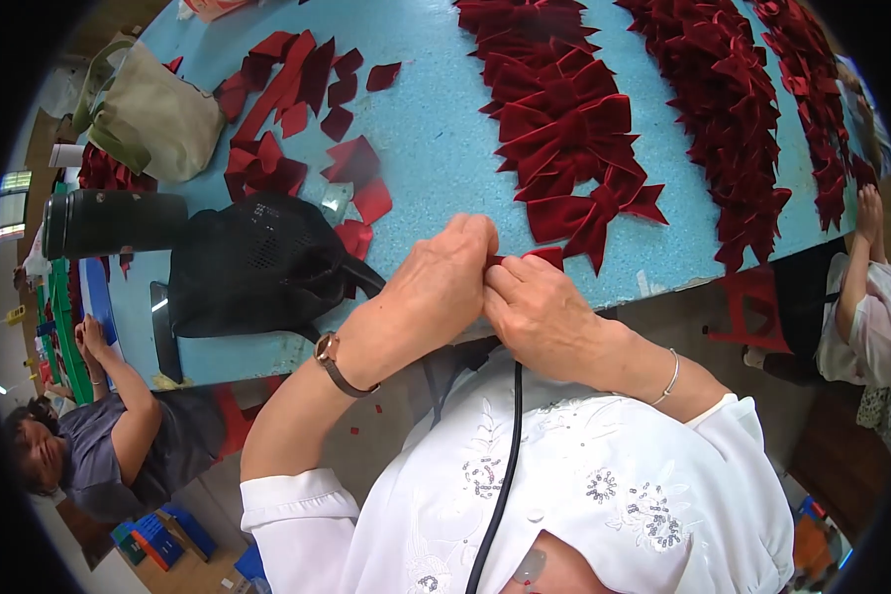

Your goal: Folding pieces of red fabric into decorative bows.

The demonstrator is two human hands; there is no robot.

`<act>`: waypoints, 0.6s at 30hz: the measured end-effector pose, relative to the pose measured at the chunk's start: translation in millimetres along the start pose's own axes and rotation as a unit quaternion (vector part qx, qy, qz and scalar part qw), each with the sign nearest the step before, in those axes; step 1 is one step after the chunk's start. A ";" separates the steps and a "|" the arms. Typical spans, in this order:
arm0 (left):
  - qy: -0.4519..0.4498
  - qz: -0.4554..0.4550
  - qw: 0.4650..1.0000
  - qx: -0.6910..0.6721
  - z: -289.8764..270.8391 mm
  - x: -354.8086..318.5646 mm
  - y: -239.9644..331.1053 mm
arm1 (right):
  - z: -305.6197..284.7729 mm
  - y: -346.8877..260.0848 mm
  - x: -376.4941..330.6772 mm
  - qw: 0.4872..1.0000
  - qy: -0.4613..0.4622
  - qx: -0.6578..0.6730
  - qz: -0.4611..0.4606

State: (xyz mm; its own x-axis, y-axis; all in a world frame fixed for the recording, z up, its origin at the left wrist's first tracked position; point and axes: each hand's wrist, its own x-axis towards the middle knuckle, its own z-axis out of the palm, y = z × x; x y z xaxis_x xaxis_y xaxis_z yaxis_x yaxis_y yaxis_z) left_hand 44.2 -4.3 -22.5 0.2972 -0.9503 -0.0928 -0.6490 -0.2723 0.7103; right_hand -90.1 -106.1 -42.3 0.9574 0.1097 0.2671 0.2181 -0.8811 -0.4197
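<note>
My left hand (441, 267) and my right hand (537, 305) meet at the table's near edge, fingers closed and pinching together. Between them a bit of dark red velvet ribbon (544, 257) shows; most of the piece is hidden by my fingers. Just beyond my right hand lies a finished dark red velvet bow (600, 212), the nearest of a long overlapping row of bows (564, 109). Left of my hands, loose red velvet pieces (371, 200) are scattered on the blue table (426, 148).
A black mesh bag (257, 267), a dark tumbler (119, 223) and a beige cloth bag (163, 114) crowd the left side. More bow rows (713, 119) run along the right. A person (119, 426) sits at left; another person's arm (861, 238) reaches in at right.
</note>
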 end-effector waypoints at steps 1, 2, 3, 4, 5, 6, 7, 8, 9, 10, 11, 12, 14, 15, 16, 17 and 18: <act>0.003 -0.004 1.000 0.013 3.4 -1.8 -0.6 | -2.0 -1.6 -1.7 1.000 -0.017 -0.011 -0.009; 0.007 -0.006 1.000 0.028 5.5 -1.5 -1.6 | -3.0 -1.0 -3.2 0.999 -0.033 -0.023 -0.017; 0.012 -0.007 0.999 0.042 5.9 -0.9 -1.2 | -5.1 0.7 -5.8 0.999 -0.029 -0.026 -0.015; 0.010 -0.002 0.999 0.044 5.2 -0.6 -1.4 | -8.0 3.5 -9.8 0.999 -0.002 0.031 -0.029; 0.036 -0.011 0.999 0.016 3.3 -0.7 -2.3 | -11.5 6.8 -14.4 0.995 0.024 0.088 -0.043; 0.062 -0.019 0.998 -0.012 0.2 -0.2 -1.5 | -15.3 10.0 -19.1 0.987 0.051 0.144 -0.058; 0.087 -0.033 0.995 -0.041 -1.5 -3.2 -0.4 | -19.0 11.1 -24.7 0.986 0.052 0.145 -0.057; 0.085 -0.033 0.995 -0.040 -4.4 -6.0 3.3 | -25.2 12.0 -30.4 0.983 0.098 0.155 -0.013; 0.091 -0.031 0.994 -0.052 -11.6 -7.6 9.2 | -33.0 14.0 -33.8 0.976 0.144 0.162 0.028; 0.097 -0.029 0.993 -0.063 -18.1 -9.7 15.0 | -39.4 15.8 -37.2 0.965 0.189 0.170 0.069; 0.104 -0.027 0.991 -0.075 -21.3 -12.1 18.3 | -44.4 16.2 -42.4 0.965 0.191 0.169 0.066; 0.107 -0.024 0.991 -0.074 -19.1 -13.9 20.3 | -50.4 15.5 -50.0 0.963 0.194 0.162 0.093; 0.075 0.029 0.995 -0.061 -8.0 -17.9 21.8 | -57.2 14.5 -58.6 0.957 0.200 0.149 0.148; 0.058 0.054 0.995 -0.054 -4.2 -18.2 21.1 | -56.2 15.9 -58.0 0.958 0.201 0.148 0.144; 0.061 0.054 0.995 -0.053 -2.1 -17.5 19.6 | -52.7 18.1 -57.6 0.957 0.198 0.153 0.144; 0.061 0.062 0.995 -0.043 1.3 -17.3 19.6 | -49.0 17.4 -60.5 0.956 0.196 0.158 0.150; 0.060 0.070 0.995 -0.033 4.2 -17.2 19.7 | -46.1 16.4 -63.0 0.955 0.194 0.163 0.156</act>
State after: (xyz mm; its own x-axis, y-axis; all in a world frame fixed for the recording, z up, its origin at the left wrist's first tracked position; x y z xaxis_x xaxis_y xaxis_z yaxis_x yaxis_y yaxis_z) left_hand 23.3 6.0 -9.9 0.2917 -0.9522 0.0907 -0.6433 -0.1252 0.7553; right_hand -155.6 -148.7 -26.0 0.8566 -0.3689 0.3609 0.0427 -0.6461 -0.7620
